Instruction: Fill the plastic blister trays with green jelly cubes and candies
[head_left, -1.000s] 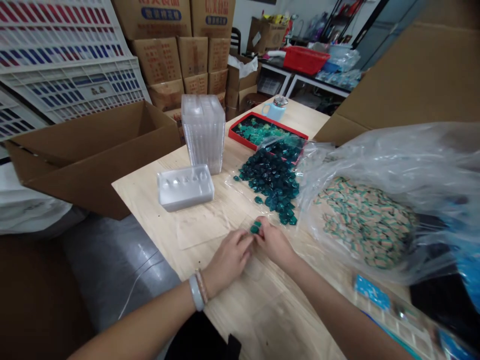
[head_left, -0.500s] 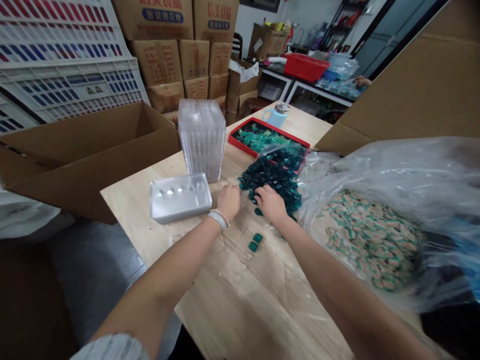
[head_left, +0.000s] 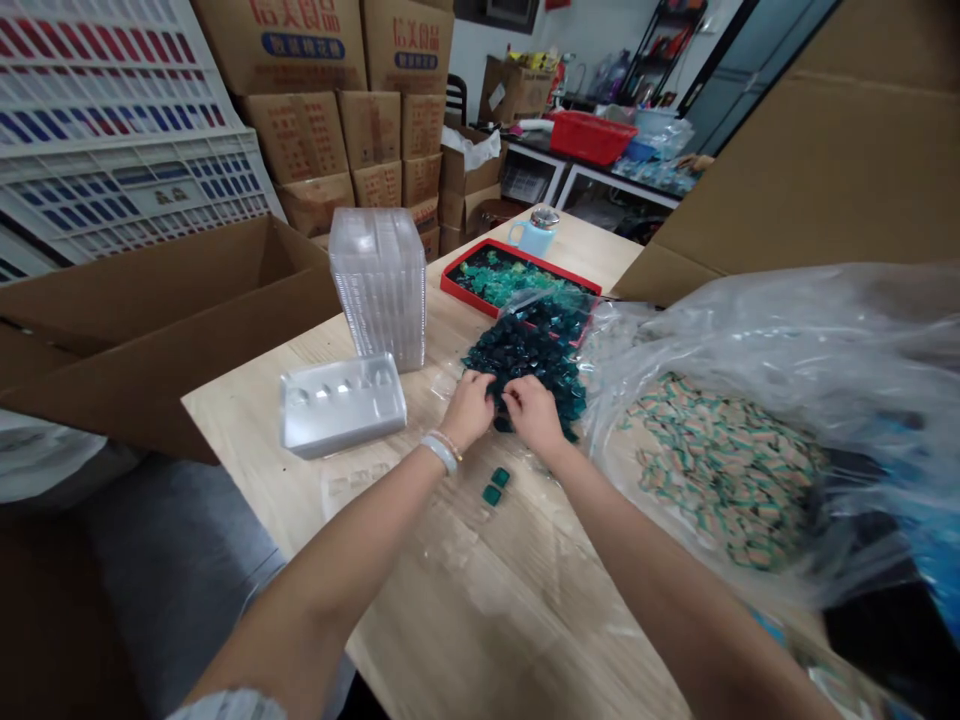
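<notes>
Left hand [head_left: 469, 410] and right hand [head_left: 531, 412] curl at the near edge of the dark-green gem-shaped pile [head_left: 536, 350] — grip cannot be determined. Two green squares [head_left: 492, 495] lie nearer than the pile — a dragging hand could scatter them.

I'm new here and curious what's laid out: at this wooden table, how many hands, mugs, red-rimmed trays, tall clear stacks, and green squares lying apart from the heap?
Bare left hand and bare right hand: 2
Light blue mug with shiny lid: 1
Red-rimmed rectangular tray: 1
Tall clear plastic stack of containers: 1
Small dark green squares: 2
Total: 7
</notes>
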